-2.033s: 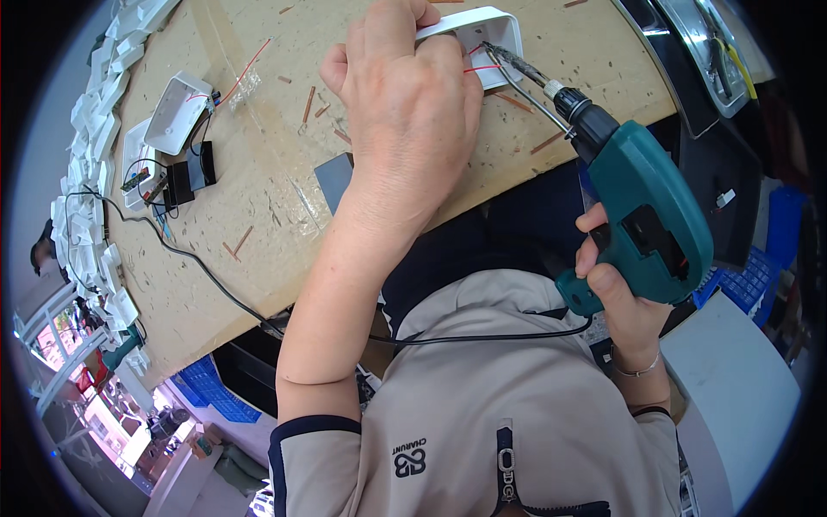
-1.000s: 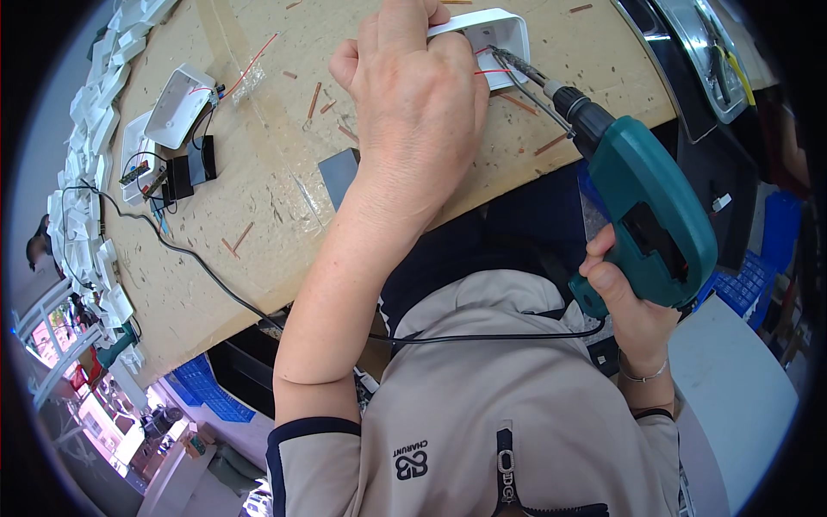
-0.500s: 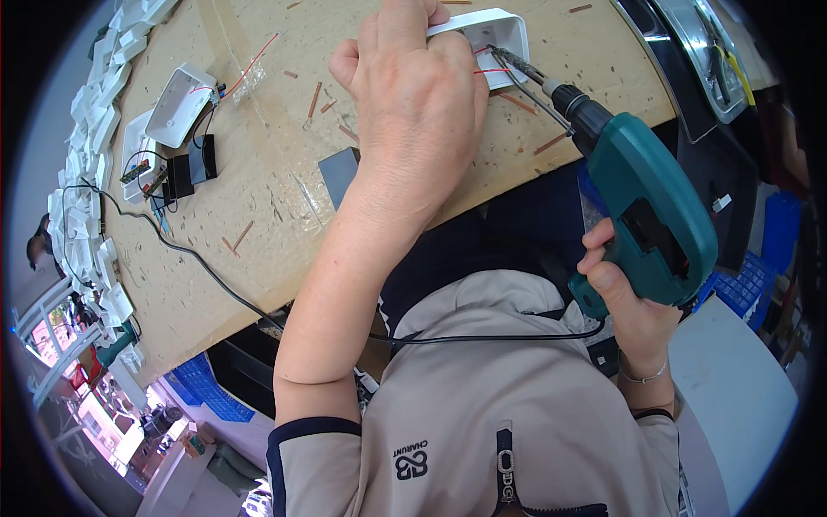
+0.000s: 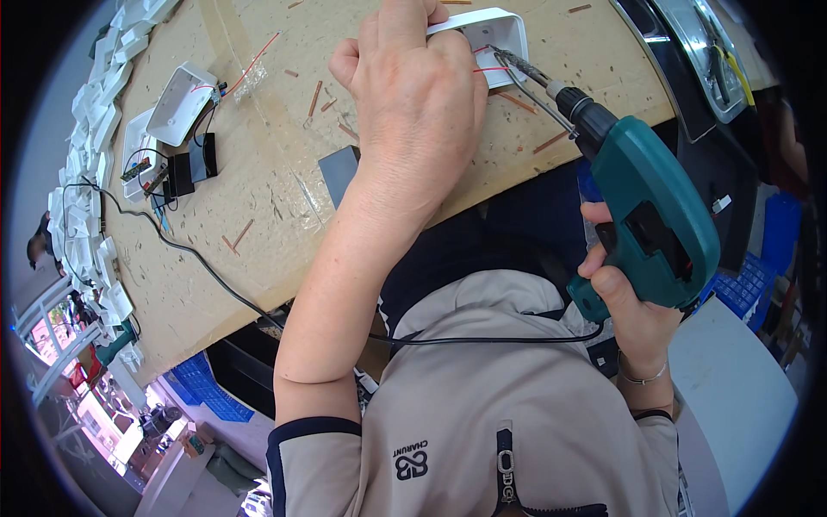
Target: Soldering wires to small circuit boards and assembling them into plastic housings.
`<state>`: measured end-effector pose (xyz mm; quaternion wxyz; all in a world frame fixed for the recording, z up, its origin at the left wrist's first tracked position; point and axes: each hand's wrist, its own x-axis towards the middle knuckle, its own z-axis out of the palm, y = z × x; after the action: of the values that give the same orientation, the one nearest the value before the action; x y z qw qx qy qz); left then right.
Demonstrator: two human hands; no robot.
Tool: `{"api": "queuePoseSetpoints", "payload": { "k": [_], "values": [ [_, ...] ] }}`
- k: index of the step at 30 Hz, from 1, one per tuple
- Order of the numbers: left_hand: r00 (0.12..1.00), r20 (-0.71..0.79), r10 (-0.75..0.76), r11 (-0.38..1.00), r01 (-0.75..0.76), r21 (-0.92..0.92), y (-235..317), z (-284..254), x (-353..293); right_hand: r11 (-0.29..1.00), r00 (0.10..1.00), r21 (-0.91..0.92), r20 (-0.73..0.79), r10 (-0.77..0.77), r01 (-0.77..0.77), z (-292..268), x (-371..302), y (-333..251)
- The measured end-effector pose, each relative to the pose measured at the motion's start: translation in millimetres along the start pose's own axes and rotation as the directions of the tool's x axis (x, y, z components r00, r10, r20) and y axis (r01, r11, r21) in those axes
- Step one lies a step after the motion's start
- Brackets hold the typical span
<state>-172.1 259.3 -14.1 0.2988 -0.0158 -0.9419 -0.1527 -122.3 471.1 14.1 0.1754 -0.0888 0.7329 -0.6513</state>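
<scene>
Some left fingers point(image 4: 403, 28) hide at a box point(image 4: 501, 31), grip unclear; right fingers point(image 4: 593, 259) clasp a soldering gun point(image 4: 659, 194).

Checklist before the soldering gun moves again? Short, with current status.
1. Right hand has the green soldering gun by its handle: ok.
2. Left hand is at the white box under the tip: ok.
3. Left fingers hold that box firmly: cannot tell, grip mostly hidden.
4. Tip touches the red wire: cannot tell, too small.
5. Black cord clear of the body: not ok, crosses the shirt front.
6. Tabletop near the box free of scraps: not ok, brown strips lie there.
</scene>
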Motion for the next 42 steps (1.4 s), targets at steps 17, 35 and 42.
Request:
{"api": "queuePoseSetpoints", "payload": {
  "k": [17, 35, 42],
  "values": [
    [1.0, -0.003, 0.002, 1.0, -0.002, 0.004, -0.1, 3.2, -1.4, 1.0, 0.997, 0.001, -0.083, -0.011, 0.011, 0.3, -5.5, 3.3],
    [0.996, 0.016, 0.091, 0.995, -0.091, -0.034, -1.2, -16.7, -4.2, 0.981, 0.976, 0.048, -0.115, -0.183, 0.19, -14.3, -11.5, 13.2],
    [0.978, -0.067, 0.196, 0.974, -0.186, 0.131, -7.9, -5.9, -21.5, 0.977, 0.974, 0.079, -0.122, -0.189, 0.2, -14.5, -10.4, 17.3]
  ]
}}
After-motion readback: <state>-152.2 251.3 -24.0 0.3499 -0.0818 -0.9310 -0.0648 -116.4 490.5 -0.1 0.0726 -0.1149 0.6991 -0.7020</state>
